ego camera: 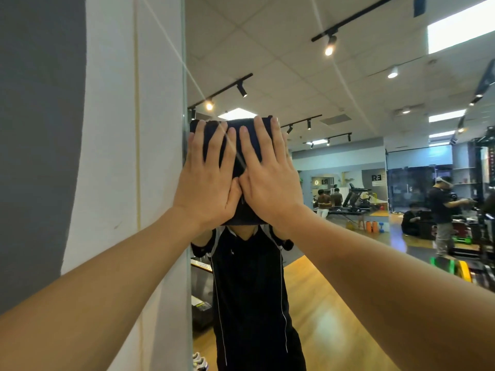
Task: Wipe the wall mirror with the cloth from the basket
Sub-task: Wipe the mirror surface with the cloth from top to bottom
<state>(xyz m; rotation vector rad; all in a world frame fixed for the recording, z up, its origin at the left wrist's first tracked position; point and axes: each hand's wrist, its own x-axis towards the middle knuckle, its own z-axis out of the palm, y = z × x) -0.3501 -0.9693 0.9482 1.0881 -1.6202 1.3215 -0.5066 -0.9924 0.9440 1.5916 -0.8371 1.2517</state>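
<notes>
Pressing the dark cloth [245, 145] flat on the wall mirror [348, 183] near its left edge; left hand [206, 183] and right hand [267, 180] both spread, fingers straight. I am judging wiping underway, most glass unwiped

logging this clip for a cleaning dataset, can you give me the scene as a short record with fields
activity: wiping a wall mirror with a dark cloth
left hand: left hand flat on the cloth, fingers straight and spread
right hand: right hand flat on the cloth beside the left, thumbs meeting
cloth position: pressed against the glass near the mirror's left edge, at about head height
beside mirror: white wall to the left
reflection: the person's dark top, gym room with ceiling lights
basket: not in view
</notes>
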